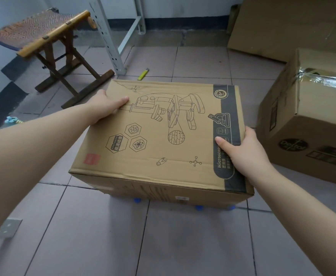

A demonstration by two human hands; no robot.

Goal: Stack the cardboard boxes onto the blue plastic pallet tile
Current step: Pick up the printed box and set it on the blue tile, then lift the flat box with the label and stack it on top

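A cardboard box printed with a microscope drawing (159, 136) fills the middle of the view. My left hand (105, 106) grips its left edge with the thumb on top. On the right edge, my right hand (241, 150) holds it the same way. Under the box's near bottom edge a few small bits of the blue pallet tile (137, 200) show; the rest of the tile is hidden. Whether the box rests on the tile or hangs just above it I cannot tell. A second cardboard box (310, 124), taped on top, stands on the floor to the right.
A wooden folding stool (43, 36) stands at the back left beside a grey metal rack upright (107, 36). A yellow utility knife (143, 74) lies on the tiles behind the box. A large flat cardboard sheet (282, 26) leans at the back right. Tiled floor lies in front.
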